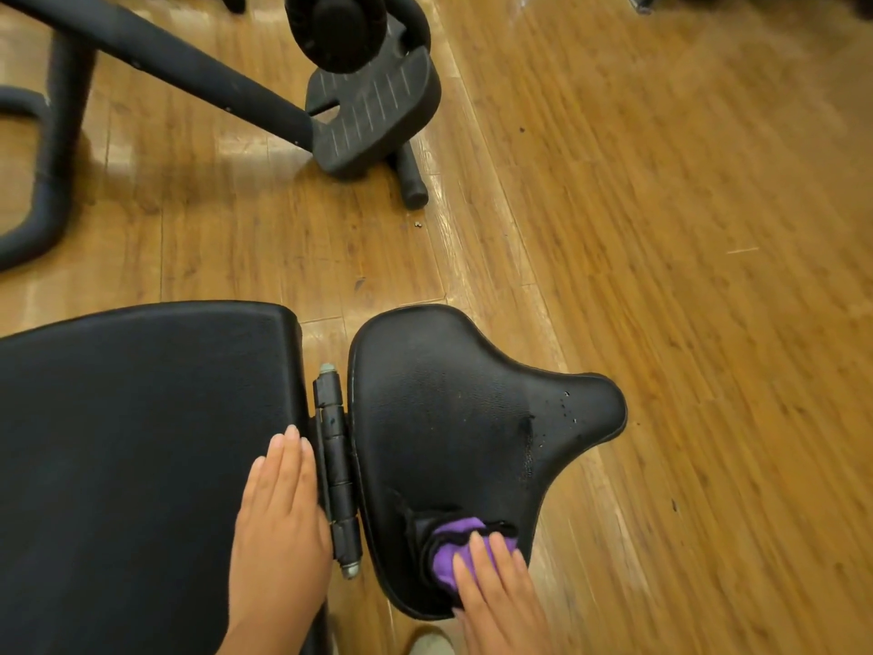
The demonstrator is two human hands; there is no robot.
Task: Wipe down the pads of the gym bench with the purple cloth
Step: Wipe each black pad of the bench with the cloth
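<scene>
The gym bench fills the lower half of the view: a large black back pad [141, 442] on the left and a smaller black seat pad [453, 408] on the right, joined by a black hinge [338, 470]. My left hand [278, 522] lies flat with straight fingers on the right edge of the back pad, next to the hinge. My right hand [496, 593] presses flat on the bunched purple cloth [453, 546], which has a black edge and sits at the near corner of the seat pad. Small wet spots show near the seat pad's narrow tip.
Wooden floor [685, 229] surrounds the bench. A black exercise machine with a sloping bar [179, 63] and a ribbed foot pedal [373, 111] stands beyond the bench at the top left. A curved black tube [42, 182] is at the far left.
</scene>
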